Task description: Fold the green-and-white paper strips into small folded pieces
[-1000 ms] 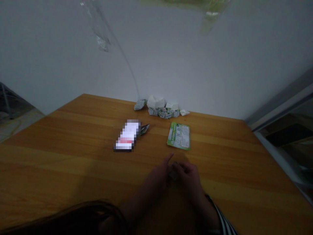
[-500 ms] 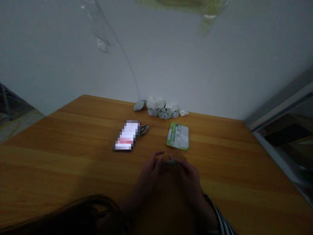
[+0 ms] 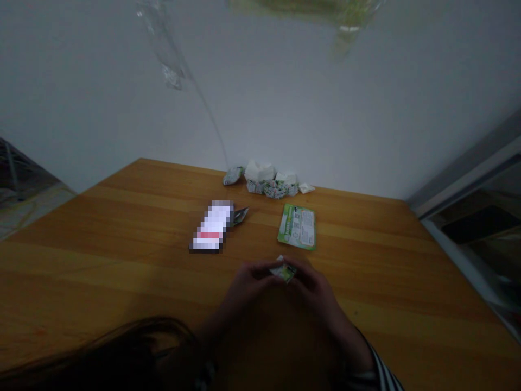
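Now we have left hand (image 3: pixel 249 282) and right hand (image 3: pixel 313 283) both pinched on the packet (image 3: pixel 284 271), just nearer us than the green card (image 3: pixel 297 227) on the surface (image 3: pixel 374 260). We'd say it could slip if either pinch loosens, or tear under uneven pulling. Versus half a second ago, we see left fingers closed in, packet turned, white-green face showing.

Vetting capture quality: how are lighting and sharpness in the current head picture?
Head view throughout: dim overall, left hand and right hand in shadow; phone brightest, its screen pixelated; small wrapper soft, print unreadable; faint shadow across the table.
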Available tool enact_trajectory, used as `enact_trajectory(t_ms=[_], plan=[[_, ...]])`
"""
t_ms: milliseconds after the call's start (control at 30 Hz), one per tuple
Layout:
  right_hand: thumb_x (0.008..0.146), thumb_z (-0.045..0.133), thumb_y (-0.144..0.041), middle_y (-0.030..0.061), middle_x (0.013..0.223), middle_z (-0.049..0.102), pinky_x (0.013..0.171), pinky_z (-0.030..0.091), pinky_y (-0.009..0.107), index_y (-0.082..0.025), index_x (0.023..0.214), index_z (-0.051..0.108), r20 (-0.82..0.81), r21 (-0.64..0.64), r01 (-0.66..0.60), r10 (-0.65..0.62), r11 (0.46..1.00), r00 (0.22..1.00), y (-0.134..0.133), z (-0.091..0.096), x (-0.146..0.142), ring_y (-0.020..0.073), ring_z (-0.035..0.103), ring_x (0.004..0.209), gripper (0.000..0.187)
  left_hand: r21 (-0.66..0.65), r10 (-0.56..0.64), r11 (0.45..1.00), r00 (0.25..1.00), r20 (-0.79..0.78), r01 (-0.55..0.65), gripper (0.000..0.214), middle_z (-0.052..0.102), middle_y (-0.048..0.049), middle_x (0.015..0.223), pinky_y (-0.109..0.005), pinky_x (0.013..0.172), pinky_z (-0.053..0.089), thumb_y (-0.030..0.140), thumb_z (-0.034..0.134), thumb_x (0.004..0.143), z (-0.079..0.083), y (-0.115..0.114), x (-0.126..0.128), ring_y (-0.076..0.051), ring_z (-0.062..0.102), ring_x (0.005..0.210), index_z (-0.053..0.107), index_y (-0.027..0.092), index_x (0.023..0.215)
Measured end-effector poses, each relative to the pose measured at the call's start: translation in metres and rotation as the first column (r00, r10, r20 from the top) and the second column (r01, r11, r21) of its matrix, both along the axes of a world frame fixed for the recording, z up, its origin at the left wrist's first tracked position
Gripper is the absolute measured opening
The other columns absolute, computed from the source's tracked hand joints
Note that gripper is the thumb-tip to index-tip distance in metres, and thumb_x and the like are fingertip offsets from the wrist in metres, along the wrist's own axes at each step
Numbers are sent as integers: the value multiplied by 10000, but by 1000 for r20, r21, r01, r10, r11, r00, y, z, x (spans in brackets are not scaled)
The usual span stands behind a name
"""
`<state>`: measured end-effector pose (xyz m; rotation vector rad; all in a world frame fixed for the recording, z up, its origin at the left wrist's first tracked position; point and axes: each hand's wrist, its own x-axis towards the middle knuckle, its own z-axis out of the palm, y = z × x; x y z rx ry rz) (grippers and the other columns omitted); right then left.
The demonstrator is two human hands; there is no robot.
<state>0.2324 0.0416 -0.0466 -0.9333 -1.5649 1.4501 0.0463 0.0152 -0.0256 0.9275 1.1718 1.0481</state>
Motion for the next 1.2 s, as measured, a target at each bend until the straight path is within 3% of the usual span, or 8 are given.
enact_trajectory(t_ms=[100, 267, 433, 567, 700, 1033, 1133, 1200], plan=[[770, 729, -349, 59, 1239, 661, 1006, 448, 435, -292, 1165, 672, -97, -102, -46, 36, 994, 995, 1, 0, 3, 253, 602, 1155, 403, 11, -68, 998, 998, 4, 68, 470, 736, -72, 1093, -472, 971, 478, 233, 810, 631, -3, 0, -1, -294, 676, 1021, 712, 169, 1086], [738, 749, -314, 66, 1177, 696, 962, 477, 439, -277, 1121, 698, -149, -141, -18, -3, 990, 989, 2, -4, 4, 257, 649, 1079, 388, 76, -84, 993, 995, -59, 88, 449, 736, -69, 1088, -464, 958, 484, 188, 784, 652, -8, -1, -1, -292, 682, 1008, 709, 185, 1095], [670, 779, -300, 75, 985, 764, 851, 547, 425, -235, 950, 767, -78, -147, 116, -129, 982, 989, -1, -7, -3, 269, 713, 916, 287, 116, -66, 989, 981, -182, 88, 275, 771, -31, 978, -423, 898, 520, 208, 717, 710, -5, -1, -2, -272, 709, 920, 759, 214, 982], [619, 782, -260, 62, 797, 782, 714, 589, 391, -235, 771, 793, -23, -124, 239, -244, 963, 970, -7, -3, -6, 262, 733, 740, 155, 115, -48, 991, 986, -162, 67, 181, 784, -38, 903, -374, 836, 547, 255, 669, 757, -1, -2, 0, -251, 721, 865, 778, 195, 890], [602, 757, -203, 54, 711, 774, 657, 586, 351, -241, 676, 788, 13, -84, 335, -336, 938, 942, -10, -1, -4, 242, 723, 660, 89, 109, 63, 993, 991, -122, -49, 108, 782, -32, 789, -336, 770, 561, 226, 730, 682, -1, -3, 2, -226, 722, 766, 770, 186, 774], [711, 714, -259, 34, 647, 749, 572, 534, 276, -206, 668, 750, 22, -21, 390, -390, 920, 921, -13, -3, -8, 199, 689, 599, 77, 46, 162, 986, 985, -54, -160, 96, 744, -19, 684, -269, 677, 541, 250, 739, 684, 4, -5, 7, -170, 681, 665, 741, 154, 692], [733, 721, -306, 36, 649, 737, 571, 526, 256, -179, 687, 708, -36, -76, 423, -426, 903, 904, -16, -1, -16, 183, 679, 601, 136, 18, 203, 979, 979, 4, -203, 195, 714, -13, 636, -244, 628, 531, 311, 763, 683, 3, -6, 12, -148, 661, 614, 696, 129, 660], [738, 728, -336, 29, 641, 728, 543, 517, 239, -172, 803, 683, -89, -147, 427, -442, 892, 892, -18, 1, -20, 171, 672, 581, 181, 4, 217, 976, 975, 48, -218, 259, 706, -11, 630, -239, 622, 533, 354, 780, 670, 2, -6, 15, -144, 661, 609, 662, 125, 663]])
